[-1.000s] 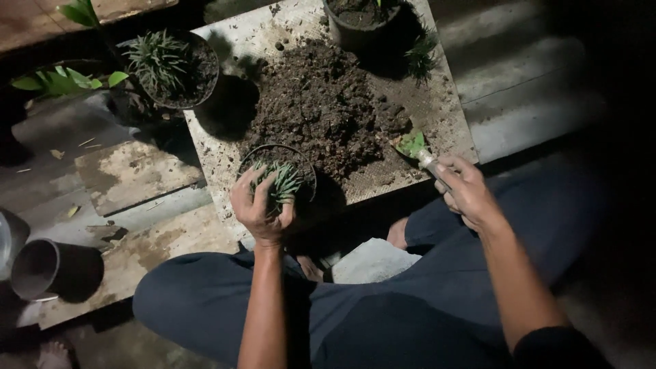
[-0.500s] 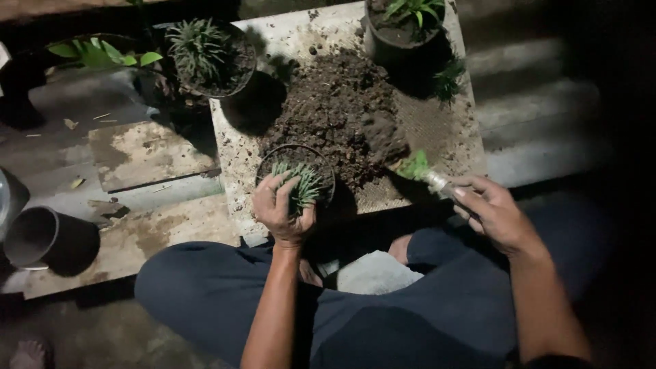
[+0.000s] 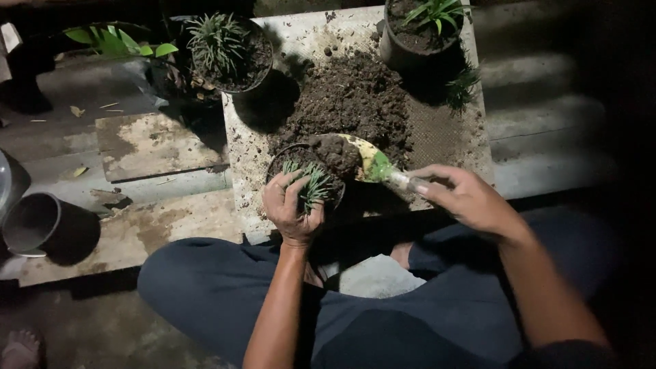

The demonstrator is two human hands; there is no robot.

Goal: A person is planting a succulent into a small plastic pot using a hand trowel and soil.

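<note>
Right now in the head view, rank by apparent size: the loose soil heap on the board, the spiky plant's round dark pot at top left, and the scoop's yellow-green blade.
1. Loose soil heap, largest.
2. Spiky plant's round dark pot.
3. Scoop's yellow-green blade, smallest, partly soil-covered.

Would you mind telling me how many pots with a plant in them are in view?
3: a pot under the left hand, a dark pot at the board's far left corner, and another pot at its far right. Others may sit in the dark.
</note>
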